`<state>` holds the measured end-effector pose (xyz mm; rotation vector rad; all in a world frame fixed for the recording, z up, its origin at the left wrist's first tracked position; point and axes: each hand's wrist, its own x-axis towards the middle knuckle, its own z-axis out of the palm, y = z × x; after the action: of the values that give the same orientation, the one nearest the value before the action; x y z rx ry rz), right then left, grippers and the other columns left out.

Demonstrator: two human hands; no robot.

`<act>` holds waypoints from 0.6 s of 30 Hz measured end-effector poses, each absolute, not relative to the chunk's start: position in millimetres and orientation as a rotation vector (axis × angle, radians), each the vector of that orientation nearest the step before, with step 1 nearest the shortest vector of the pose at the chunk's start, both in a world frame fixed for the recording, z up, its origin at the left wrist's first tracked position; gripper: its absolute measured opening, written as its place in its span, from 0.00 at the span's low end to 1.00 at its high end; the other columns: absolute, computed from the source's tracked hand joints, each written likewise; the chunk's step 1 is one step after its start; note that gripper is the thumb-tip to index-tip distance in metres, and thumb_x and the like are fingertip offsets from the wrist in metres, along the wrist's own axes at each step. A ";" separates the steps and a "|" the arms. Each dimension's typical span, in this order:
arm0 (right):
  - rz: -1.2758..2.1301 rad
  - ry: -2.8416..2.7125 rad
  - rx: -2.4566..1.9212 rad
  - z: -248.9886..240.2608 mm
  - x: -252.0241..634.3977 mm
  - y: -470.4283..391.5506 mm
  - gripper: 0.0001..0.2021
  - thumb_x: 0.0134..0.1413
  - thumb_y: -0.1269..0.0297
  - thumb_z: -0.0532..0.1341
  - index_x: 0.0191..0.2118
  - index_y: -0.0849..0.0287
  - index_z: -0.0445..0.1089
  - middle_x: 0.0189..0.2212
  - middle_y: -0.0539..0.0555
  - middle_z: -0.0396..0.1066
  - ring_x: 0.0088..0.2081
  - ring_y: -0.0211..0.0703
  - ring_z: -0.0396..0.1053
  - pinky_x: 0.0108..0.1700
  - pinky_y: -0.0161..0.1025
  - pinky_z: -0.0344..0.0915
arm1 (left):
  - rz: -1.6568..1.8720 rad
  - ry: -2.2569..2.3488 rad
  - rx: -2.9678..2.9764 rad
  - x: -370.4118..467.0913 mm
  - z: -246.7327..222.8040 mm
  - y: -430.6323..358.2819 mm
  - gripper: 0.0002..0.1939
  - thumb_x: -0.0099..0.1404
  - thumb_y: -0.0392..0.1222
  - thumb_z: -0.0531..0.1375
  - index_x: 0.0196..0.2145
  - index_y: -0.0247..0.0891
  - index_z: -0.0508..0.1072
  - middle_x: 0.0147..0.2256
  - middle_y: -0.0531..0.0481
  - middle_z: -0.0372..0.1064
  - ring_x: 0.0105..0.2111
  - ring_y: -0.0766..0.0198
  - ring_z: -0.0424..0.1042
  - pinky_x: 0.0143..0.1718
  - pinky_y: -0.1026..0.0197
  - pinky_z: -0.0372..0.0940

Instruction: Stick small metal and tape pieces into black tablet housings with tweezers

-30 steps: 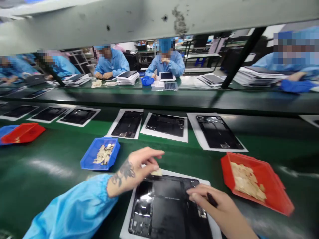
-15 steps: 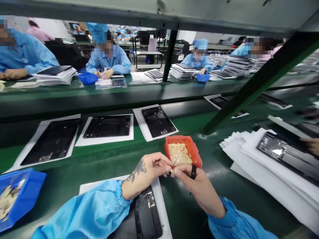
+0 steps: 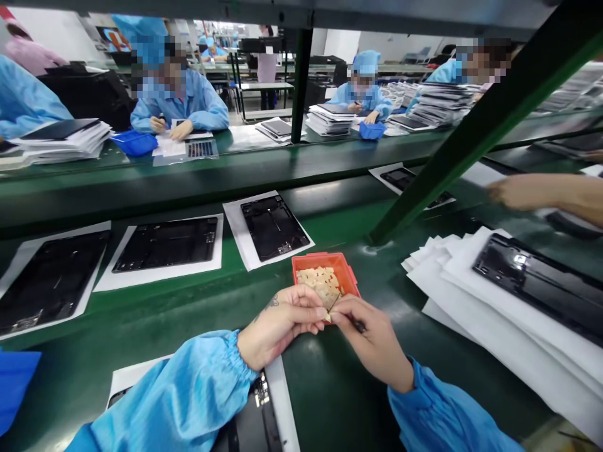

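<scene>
Panel [image 3: 252, 424], dark and partly under the left sleeve, lies left of the red tray [image 3: 348, 272], on its near side. Along the tray's near edge, I watch the left hand [image 3: 280, 319] pinch a pale scrap [image 3: 328, 317] too small for its long axis to read. Just right of that scrap, the right hand [image 3: 374, 337] comes equally near, fingertips bunched; whether they clamp it, I cannot tell.

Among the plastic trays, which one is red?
The red tray directly beyond the left hand and right hand, holding pale pieces. The rest in view are blue: a cut-off tray at the left edge, two trays farther away.
</scene>
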<state>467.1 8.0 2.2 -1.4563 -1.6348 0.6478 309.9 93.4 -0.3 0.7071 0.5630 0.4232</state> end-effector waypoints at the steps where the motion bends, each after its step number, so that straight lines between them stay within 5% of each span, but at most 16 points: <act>1: 0.641 -1.635 -1.458 1.8 468.2 8.1 0.09 0.63 0.65 0.54 0.30 0.57 0.67 0.27 0.51 0.67 0.28 0.39 0.63 0.32 0.37 0.60 | 0.421 0.573 0.712 311.6 0.0 93.8 0.13 0.50 0.33 0.69 0.29 0.32 0.68 0.25 0.51 0.69 0.24 0.72 0.68 0.28 0.70 0.62; 18: 0.651 -1.605 -1.431 -0.3 469.0 6.4 0.08 0.62 0.68 0.54 0.31 0.57 0.66 0.28 0.51 0.66 0.30 0.40 0.65 0.34 0.37 0.61 | 0.464 0.597 1.224 307.3 6.4 93.2 0.12 0.57 0.43 0.65 0.30 0.33 0.68 0.29 0.50 0.69 0.30 0.67 0.69 0.34 0.64 0.65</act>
<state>469.0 6.4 -0.3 -1.4306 -1.6053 0.6509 307.3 93.2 6.4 1.2243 0.5965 0.4639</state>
